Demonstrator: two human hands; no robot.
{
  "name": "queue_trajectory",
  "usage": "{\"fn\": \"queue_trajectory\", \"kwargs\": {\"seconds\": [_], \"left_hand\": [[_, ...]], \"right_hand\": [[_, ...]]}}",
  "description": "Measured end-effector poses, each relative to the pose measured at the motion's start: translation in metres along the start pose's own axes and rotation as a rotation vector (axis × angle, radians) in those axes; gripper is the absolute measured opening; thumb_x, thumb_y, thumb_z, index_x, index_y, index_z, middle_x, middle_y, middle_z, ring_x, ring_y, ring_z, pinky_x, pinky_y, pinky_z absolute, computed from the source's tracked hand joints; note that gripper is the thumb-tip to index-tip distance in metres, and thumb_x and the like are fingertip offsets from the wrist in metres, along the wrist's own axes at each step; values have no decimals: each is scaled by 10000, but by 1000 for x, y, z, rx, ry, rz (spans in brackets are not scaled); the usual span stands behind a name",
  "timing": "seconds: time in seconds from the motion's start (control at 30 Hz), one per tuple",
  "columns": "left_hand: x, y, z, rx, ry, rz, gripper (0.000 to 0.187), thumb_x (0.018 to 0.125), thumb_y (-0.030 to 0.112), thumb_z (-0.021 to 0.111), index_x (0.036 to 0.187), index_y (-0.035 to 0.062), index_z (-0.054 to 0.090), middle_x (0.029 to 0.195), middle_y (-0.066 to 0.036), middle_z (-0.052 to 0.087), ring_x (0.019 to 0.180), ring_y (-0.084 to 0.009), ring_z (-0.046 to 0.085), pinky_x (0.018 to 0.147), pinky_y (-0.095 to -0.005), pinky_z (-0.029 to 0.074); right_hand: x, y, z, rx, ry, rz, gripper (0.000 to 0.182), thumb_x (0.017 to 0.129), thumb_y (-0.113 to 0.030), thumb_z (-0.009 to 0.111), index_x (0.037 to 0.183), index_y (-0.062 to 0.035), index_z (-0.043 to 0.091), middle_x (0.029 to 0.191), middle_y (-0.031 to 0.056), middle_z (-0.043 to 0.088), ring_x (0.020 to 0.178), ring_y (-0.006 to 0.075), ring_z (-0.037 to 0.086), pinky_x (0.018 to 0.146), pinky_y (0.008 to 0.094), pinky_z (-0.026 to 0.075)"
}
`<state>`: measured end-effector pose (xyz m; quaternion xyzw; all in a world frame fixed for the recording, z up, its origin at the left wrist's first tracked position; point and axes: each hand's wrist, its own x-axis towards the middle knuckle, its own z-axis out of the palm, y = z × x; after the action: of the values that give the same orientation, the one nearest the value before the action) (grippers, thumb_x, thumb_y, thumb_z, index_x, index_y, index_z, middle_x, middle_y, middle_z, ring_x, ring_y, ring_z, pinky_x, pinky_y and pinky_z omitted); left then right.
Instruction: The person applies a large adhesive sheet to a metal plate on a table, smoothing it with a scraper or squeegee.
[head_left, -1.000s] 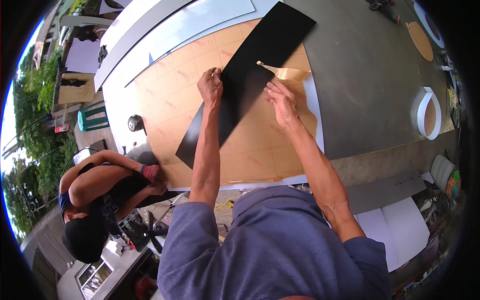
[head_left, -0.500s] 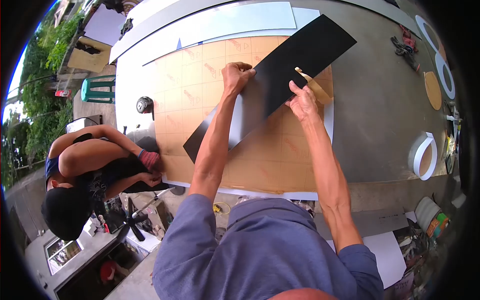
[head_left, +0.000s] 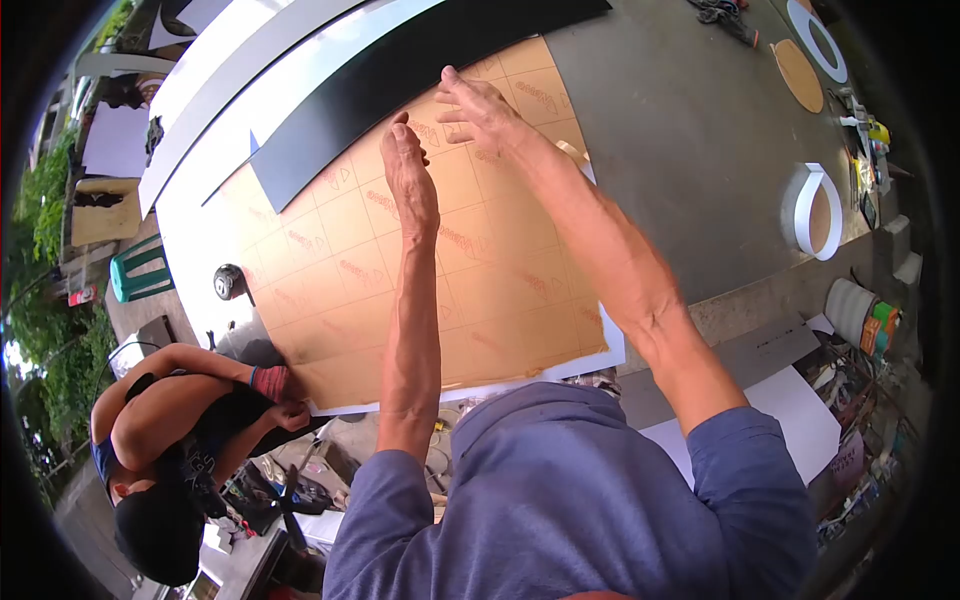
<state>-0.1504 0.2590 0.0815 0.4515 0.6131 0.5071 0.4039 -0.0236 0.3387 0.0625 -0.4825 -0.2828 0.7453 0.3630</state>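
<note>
A long black strip point(head_left: 370, 95) lies across the far side of a sheet covered in printed brown paper point(head_left: 480, 250). My left hand point(head_left: 408, 185) is just short of the strip's near edge, palm turned inward and fingers loosely extended, holding nothing. To its right, my right hand point(head_left: 482, 112) has its fingers spread, with one fingertip at the strip's edge; whether it touches cannot be made out. Beyond that wrist, a small curl of tan paper point(head_left: 572, 152) shows at the sheet's right side.
At the left, a crouching person point(head_left: 180, 430) works at the sheet's corner with a red-gloved hand. A round black object point(head_left: 229, 281) sits near the left edge. On the grey surface at right stand a white curved band point(head_left: 803, 212) and a white ring point(head_left: 818, 40).
The black strip has left my hands and moved to the far side of the sheet. Both hands have let go of it. My view has shifted and tilted.
</note>
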Motion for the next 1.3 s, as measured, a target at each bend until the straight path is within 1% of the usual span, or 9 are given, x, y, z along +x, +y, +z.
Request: {"fn": "queue_trajectory", "kwargs": {"seconds": [0.07,0.17,0.23,0.33,0.43,0.57,0.7,0.87,1.3], "left_hand": [[-33,-9,23,104,-57,129,803,1064,625,290,1471,-51,433,1142,-117,478,1076,-234,461,997,-391,389],[-85,-12,47,368,-277,247,890,1043,655,266,1569,-62,249,1482,-267,397,1399,-434,328,1165,-521,262],[-108,-26,62,481,-343,386,919,1031,675,255,1586,-55,195,1603,-271,279,1517,-453,172,1210,-555,194],[-119,-30,80,592,-415,481,845,1022,517,488,1566,-73,223,1610,-280,269,1542,-481,99,1227,-582,163],[-110,-20,91,500,-367,468,806,973,378,646,1541,-64,283,1562,-268,357,1507,-482,211,1205,-561,238],[-69,-47,114,667,-421,630,866,822,390,820,1491,24,410,1345,-206,551,1271,-401,476,1080,-522,367],[-41,-71,127,799,-477,683,676,770,470,834,1322,146,617,1145,-101,650,1122,-325,549,958,-470,395],[-21,-83,135,671,-431,828,373,714,447,851,961,178,773,1040,-23,689,1060,-247,577,921,-432,387],[39,-95,158,566,-484,804,218,735,177,858,848,62,710,884,-85,720,855,-314,662,756,-410,541]], "right_hand": [[-41,30,5,94,-90,60,849,994,-653,511,1502,15,387,1530,229,445,1329,410,517,1039,515,489],[-99,48,-7,680,-35,101,471,1068,-382,538,1317,17,569,1132,134,686,1076,209,665,825,335,588],[-117,62,-32,815,22,164,431,1066,-348,546,1340,-16,566,1256,162,649,1148,234,650,914,375,569],[-147,80,-63,711,182,84,354,1065,-281,563,1264,9,603,1121,114,679,1010,166,669,846,324,579],[-163,103,-104,331,443,-210,255,1061,-182,573,1218,7,641,1051,85,709,861,120,672,752,288,578],[-159,123,-148,-1034,917,-680,231,1004,-163,635,1222,-103,684,919,62,666,855,244,655,691,374,538],[-150,149,-159,-1408,794,-796,375,901,-110,716,1270,-175,686,957,32,583,895,252,580,761,409,500],[-144,155,-162,-1409,779,-791,402,900,-87,685,1298,-144,674,1013,51,572,901,254,549,770,417,463],[-150,152,-161,-1425,736,-759,422,880,-90,680,1301,-116,657,1005,48,562,868,241,530,727,396,435]]}}
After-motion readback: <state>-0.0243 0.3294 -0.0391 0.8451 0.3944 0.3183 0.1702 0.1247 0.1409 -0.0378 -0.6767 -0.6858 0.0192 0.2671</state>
